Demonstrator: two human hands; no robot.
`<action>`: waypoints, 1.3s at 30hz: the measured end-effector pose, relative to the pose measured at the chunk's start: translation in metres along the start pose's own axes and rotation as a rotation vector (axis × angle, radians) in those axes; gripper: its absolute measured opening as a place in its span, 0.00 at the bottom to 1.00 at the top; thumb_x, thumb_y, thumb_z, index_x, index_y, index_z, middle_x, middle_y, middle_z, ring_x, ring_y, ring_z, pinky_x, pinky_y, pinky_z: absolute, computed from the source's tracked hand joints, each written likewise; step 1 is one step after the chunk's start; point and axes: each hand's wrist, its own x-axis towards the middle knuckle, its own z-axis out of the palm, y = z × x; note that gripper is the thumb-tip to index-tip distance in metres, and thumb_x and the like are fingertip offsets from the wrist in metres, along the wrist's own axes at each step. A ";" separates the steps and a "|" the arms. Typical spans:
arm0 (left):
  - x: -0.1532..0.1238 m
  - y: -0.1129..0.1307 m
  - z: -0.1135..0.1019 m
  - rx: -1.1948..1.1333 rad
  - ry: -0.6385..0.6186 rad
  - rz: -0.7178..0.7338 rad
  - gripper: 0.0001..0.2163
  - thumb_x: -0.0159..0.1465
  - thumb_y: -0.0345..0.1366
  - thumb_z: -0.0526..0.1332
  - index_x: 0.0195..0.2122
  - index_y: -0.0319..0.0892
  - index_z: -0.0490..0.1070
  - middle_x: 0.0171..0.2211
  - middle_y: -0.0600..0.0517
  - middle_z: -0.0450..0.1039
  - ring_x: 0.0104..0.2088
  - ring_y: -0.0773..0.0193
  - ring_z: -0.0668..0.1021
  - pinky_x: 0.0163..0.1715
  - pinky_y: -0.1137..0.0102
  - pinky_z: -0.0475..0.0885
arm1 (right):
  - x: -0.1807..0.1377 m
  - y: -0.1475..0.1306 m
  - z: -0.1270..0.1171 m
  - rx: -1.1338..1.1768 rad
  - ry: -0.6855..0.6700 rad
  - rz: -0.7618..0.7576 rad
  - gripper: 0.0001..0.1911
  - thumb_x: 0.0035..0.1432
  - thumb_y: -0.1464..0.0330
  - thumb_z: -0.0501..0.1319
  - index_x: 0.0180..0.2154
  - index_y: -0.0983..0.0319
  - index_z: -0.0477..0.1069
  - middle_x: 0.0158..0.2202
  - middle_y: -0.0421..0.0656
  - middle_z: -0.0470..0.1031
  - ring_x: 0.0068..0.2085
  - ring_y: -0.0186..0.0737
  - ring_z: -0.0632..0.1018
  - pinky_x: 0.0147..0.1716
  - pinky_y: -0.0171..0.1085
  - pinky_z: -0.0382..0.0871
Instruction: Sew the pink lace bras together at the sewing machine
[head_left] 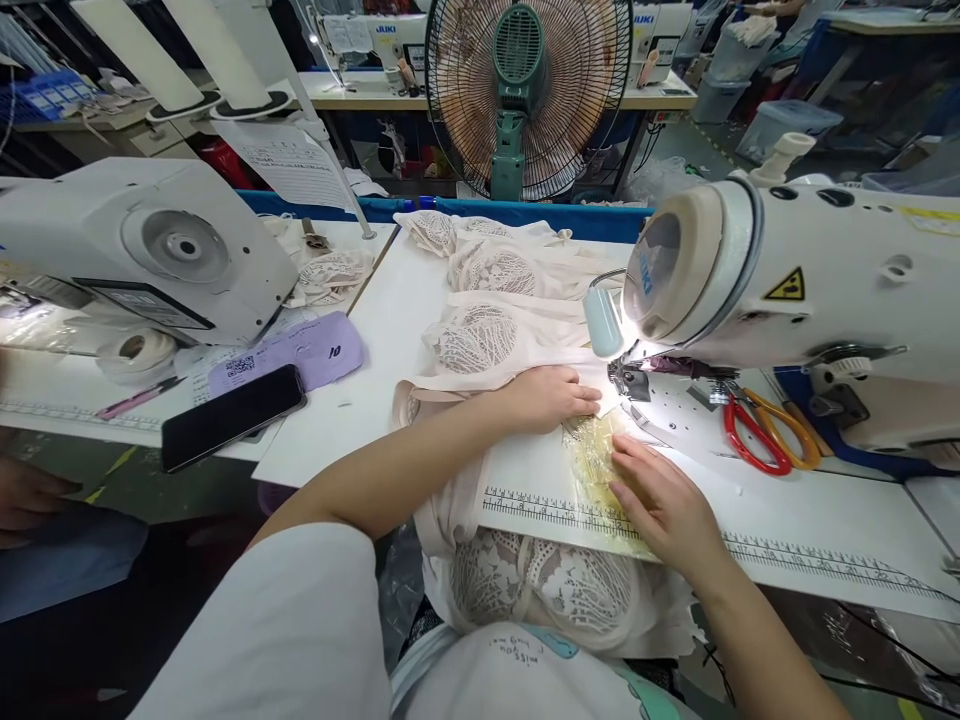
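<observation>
Both hands are down flat on the white table [390, 330]; left hand [555, 395] is spread open, palm pressing the beige cloth [435, 385] just short of the presser foot [626, 378], gripping nothing, seemingly to pin the layer smooth under the lamp; right hand [664, 500] is open too, fingers straight and together, resting on the yellow lace piece [592, 455], which lies between the two hands and over the printed ruler [540, 505] at the table's near edge; that flat touch looks meant to hold thin stuff without creasing it. Beige cloth runs back off the edge into lace [555, 590] bunched in the lap; more lace garments [487, 300] are stacked beyond the left hand, within reach; the sewing machine [787, 290] hangs over the work from the right; red and orange scissors [757, 440] lie under its arm, near the right hand; a phone [232, 415] and a purple card [300, 355] sit well apart to the left, by a second machine [150, 250]; a fan [525, 90] stands behind.
</observation>
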 end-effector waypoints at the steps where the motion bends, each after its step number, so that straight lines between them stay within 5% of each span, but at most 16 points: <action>1: 0.000 -0.001 0.000 0.006 0.003 -0.001 0.22 0.62 0.22 0.52 0.54 0.48 0.67 0.59 0.61 0.62 0.47 0.64 0.68 0.44 0.72 0.64 | 0.000 0.000 0.000 0.003 -0.003 0.008 0.15 0.62 0.62 0.52 0.47 0.61 0.69 0.52 0.49 0.71 0.53 0.48 0.72 0.48 0.50 0.71; 19: 0.006 -0.018 0.010 0.036 0.147 0.031 0.18 0.64 0.25 0.53 0.51 0.51 0.70 0.56 0.62 0.66 0.45 0.64 0.70 0.38 0.72 0.63 | 0.001 -0.001 0.000 0.015 -0.013 0.007 0.14 0.62 0.63 0.53 0.46 0.60 0.69 0.52 0.49 0.72 0.53 0.48 0.72 0.48 0.50 0.71; 30: 0.011 -0.041 0.003 0.004 0.165 -0.070 0.18 0.59 0.25 0.57 0.46 0.54 0.73 0.49 0.57 0.73 0.49 0.64 0.71 0.46 0.71 0.63 | 0.004 -0.005 0.003 -0.054 0.015 -0.016 0.15 0.62 0.62 0.52 0.44 0.60 0.71 0.50 0.50 0.73 0.51 0.50 0.73 0.46 0.51 0.73; 35: 0.003 -0.022 0.001 0.150 0.177 -0.149 0.12 0.63 0.29 0.56 0.45 0.44 0.72 0.46 0.48 0.73 0.48 0.60 0.72 0.43 0.69 0.67 | 0.011 -0.043 0.008 0.016 0.042 -0.090 0.13 0.62 0.66 0.52 0.45 0.61 0.68 0.48 0.51 0.73 0.51 0.48 0.72 0.47 0.49 0.70; 39: -0.029 0.000 -0.002 0.281 0.215 -0.184 0.10 0.64 0.27 0.52 0.38 0.38 0.73 0.43 0.44 0.73 0.44 0.60 0.73 0.41 0.67 0.69 | 0.022 -0.096 0.028 0.157 -0.153 -0.234 0.13 0.58 0.66 0.57 0.45 0.63 0.68 0.41 0.49 0.73 0.42 0.43 0.73 0.40 0.42 0.71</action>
